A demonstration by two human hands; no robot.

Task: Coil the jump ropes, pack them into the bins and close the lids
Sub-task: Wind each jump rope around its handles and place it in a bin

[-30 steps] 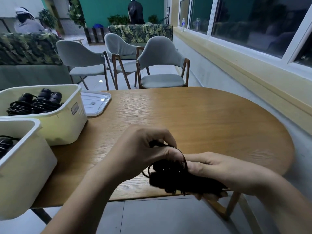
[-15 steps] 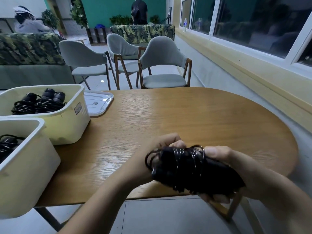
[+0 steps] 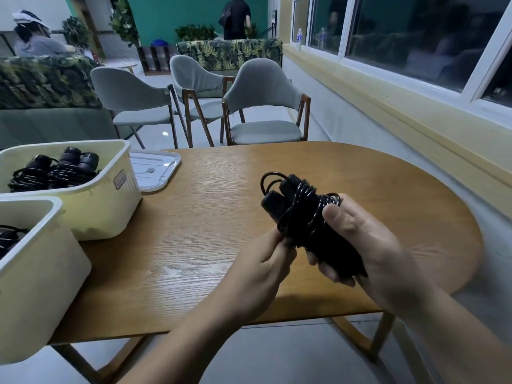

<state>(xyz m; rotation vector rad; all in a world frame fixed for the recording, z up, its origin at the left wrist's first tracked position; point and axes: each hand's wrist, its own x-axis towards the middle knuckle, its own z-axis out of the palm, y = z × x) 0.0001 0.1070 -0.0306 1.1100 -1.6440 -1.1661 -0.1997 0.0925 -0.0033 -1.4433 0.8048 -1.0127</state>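
A black jump rope, its cord wound round the two handles, is held above the wooden table. My right hand grips the bundle's lower end, thumb on the coils. My left hand pinches the cord at the bundle's left side. Two cream bins stand at the left: the far bin holds coiled black ropes, the near bin shows a bit of black rope inside. Both bins are without lids on.
A white lid lies flat on the table behind the far bin. Grey chairs stand beyond the table's far edge. A wall with windows runs along the right. Two people are far back in the room.
The bundle has been lifted and tilted so its handle ends point up and left. My left hand has slid from the bundle's top to its lower left side, pinching the cord.
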